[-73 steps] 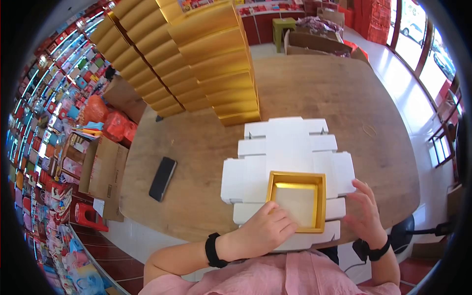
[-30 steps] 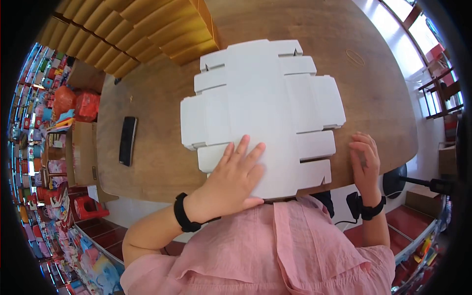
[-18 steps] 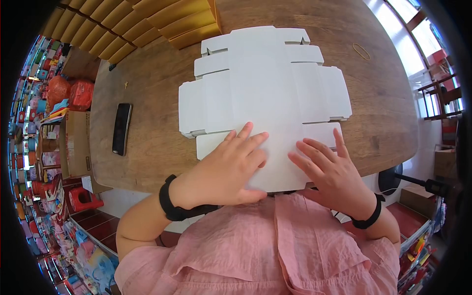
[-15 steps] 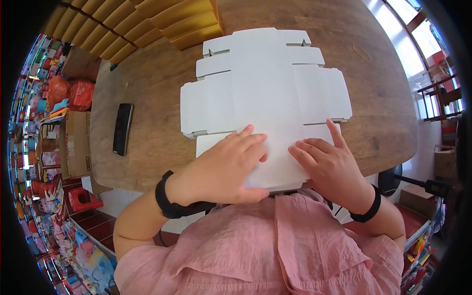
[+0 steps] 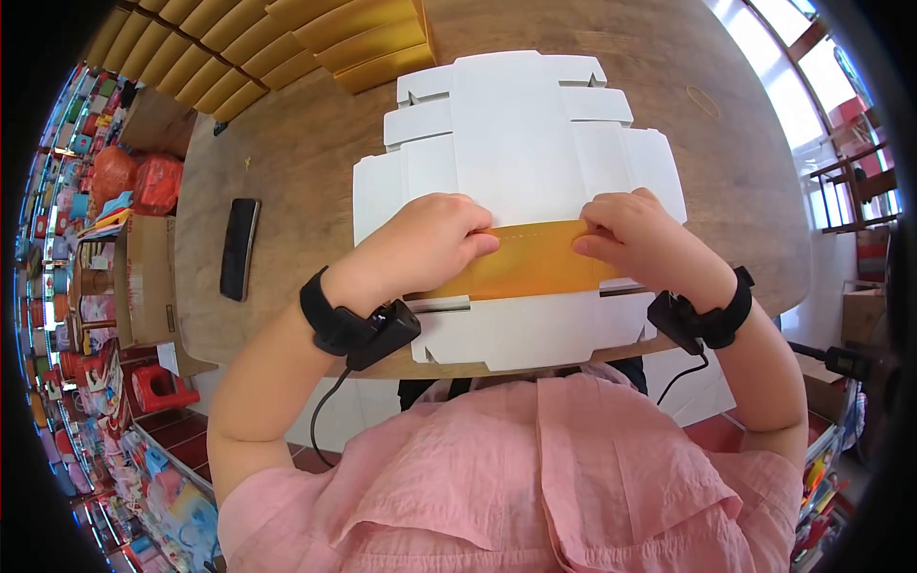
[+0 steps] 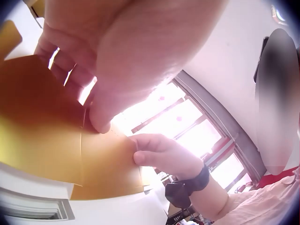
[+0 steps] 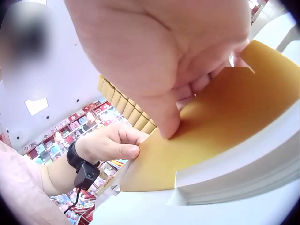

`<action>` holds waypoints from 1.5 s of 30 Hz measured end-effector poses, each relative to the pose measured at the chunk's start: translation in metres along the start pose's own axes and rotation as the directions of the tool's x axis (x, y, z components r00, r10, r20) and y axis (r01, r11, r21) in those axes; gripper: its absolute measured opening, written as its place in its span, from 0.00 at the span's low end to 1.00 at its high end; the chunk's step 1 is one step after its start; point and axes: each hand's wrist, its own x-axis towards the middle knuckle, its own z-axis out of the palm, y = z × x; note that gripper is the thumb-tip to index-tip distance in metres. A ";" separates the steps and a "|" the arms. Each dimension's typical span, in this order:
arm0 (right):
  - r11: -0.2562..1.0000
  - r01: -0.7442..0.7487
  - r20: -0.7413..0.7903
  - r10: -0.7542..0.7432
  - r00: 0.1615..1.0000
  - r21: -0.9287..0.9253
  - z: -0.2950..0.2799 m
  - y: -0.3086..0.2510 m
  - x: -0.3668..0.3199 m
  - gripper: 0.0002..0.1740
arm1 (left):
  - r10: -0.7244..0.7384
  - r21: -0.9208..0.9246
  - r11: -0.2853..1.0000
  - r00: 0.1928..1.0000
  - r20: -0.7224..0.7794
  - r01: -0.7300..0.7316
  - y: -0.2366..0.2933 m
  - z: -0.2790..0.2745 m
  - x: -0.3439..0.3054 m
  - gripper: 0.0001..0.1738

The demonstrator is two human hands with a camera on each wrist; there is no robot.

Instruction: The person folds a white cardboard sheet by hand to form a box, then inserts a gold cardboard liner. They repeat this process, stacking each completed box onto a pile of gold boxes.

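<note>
A gold card sheet is raised across the stack of flat white cut-out card blanks. The left hand pinches the sheet's upper edge near its left part, thumb on the near face. At the right part, the right hand pinches the same edge. Both wrist views show thumbs on the gold card, with the other fingers behind it; its gold surface stands over white card layers. The sheet's far side is hidden in the head view.
Stacked gold boxes stand at the back left of the wooden table. A black phone lies on the left, a rubber band at the back right. A red stool is beyond the left edge.
Both hands have gone from lying on the white stack to pinching a raised gold sheet, farther from the body. The gold tray seen earliest is out of view.
</note>
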 end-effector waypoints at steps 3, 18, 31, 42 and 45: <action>0.998 -0.023 0.038 0.021 0.999 0.054 -0.003 0.001 0.000 0.13 | 0.029 -0.015 0.999 1.000 -0.003 -0.029 -0.002 0.001 0.000 0.10; 0.981 0.103 -0.316 -0.151 0.937 -0.165 0.016 -0.009 -0.014 0.13 | 0.342 0.351 0.899 0.921 -0.187 -0.263 0.023 0.040 -0.030 0.20; 0.787 0.307 -0.289 -0.512 0.809 -0.535 0.047 -0.028 -0.040 0.09 | 0.587 0.790 0.537 0.804 -0.098 -0.296 0.028 0.057 -0.035 0.18; 0.791 0.311 -0.291 -0.511 0.808 -0.527 0.041 -0.028 -0.036 0.07 | 0.503 0.758 0.596 0.859 -0.096 -0.265 0.033 0.056 -0.036 0.21; 0.787 0.308 -0.325 -0.528 0.785 -0.534 0.042 -0.028 -0.035 0.07 | 0.494 0.771 0.588 0.863 -0.102 -0.246 0.036 0.057 -0.037 0.21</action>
